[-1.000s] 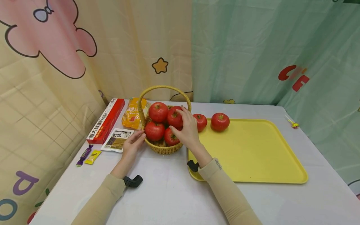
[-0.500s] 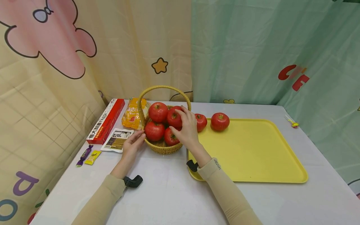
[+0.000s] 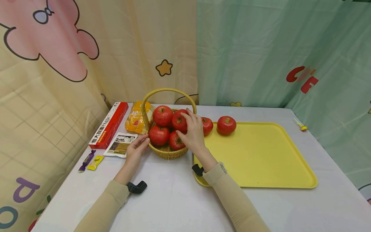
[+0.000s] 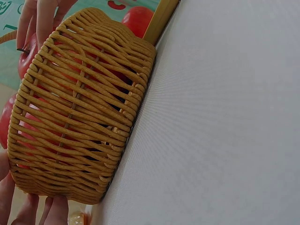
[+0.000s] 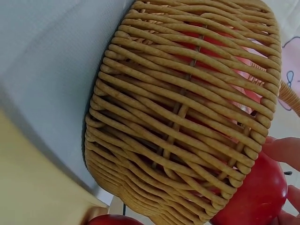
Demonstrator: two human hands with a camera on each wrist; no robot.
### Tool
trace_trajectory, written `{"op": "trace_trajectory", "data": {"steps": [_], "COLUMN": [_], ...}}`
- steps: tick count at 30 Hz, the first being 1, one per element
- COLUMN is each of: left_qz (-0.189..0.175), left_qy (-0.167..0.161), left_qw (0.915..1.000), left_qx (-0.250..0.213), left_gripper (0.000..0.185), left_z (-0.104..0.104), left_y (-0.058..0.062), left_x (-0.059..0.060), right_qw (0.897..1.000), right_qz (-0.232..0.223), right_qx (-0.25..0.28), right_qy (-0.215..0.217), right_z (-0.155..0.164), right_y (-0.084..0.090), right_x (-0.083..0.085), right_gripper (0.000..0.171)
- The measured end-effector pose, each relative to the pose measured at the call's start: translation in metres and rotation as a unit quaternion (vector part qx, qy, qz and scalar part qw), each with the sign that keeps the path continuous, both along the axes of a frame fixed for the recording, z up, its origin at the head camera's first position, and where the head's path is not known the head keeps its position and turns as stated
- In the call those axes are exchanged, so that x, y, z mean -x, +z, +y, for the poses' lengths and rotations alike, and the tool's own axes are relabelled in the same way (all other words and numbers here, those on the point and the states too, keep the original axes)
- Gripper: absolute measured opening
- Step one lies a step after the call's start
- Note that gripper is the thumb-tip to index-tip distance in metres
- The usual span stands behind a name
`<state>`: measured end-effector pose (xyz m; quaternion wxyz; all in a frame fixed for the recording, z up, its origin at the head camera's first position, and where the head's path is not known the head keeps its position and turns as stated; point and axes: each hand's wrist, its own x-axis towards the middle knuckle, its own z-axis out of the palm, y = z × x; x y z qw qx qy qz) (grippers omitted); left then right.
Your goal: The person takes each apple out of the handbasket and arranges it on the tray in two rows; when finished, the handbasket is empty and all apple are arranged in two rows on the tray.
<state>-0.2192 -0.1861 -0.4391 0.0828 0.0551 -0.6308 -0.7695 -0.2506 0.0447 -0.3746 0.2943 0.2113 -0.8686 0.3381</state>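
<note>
Patterned curtains, cream on the left and green on the right, close in the white surface (image 3: pixel 174 199) on its far and left sides. The near half of the surface lies bare in front of the person, and most of the yellow tray (image 3: pixel 261 158) on the right is bare too, its near left corner hidden under the right forearm. The wicker basket (image 3: pixel 168 151) stands just beside the tray's left edge, its handle arching over the fruit.

The left hand (image 3: pixel 136 149) rests against the basket's left wall, fingers loosely extended and touching the weave; in the left wrist view the fingertips (image 4: pixel 54 211) press the basket's base edge. The right hand (image 3: pixel 192 132) reaches over the basket's right rim, its fingers curled around a tomato (image 3: pixel 179 121) that sits in the basket; the right wrist view shows fingertips (image 5: pixel 283 150) lying on that red skin.

Four tomatoes show in the basket, counting the gripped one. Two more tomatoes (image 3: pixel 226 125) sit at the tray's far left corner, one partly hidden behind the right hand. Along the left edge lie one red pasta box (image 3: pixel 109 124), one orange packet (image 3: pixel 136 120), one flat white pouch (image 3: pixel 120 144) and two small wrapped candies (image 3: pixel 91 160).
</note>
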Motion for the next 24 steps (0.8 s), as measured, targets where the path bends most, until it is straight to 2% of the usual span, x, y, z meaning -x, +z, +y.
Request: {"op": "trace_trajectory", "data": {"steps": [24], "left_qz": [0.001], "left_qy": [0.000], "left_qw": [0.9998], "left_qx": [0.021], "left_gripper": [0.046], "left_z": [-0.0014], "left_y": [-0.0015], "left_x": [0.0001], "right_qw": [0.998], "right_qz": [0.040], "right_qx": [-0.015], "right_qy": [-0.047], "right_z": [-0.0054], "right_y": [-0.0020], "right_x": [0.0057], "right_gripper": [0.076]}}
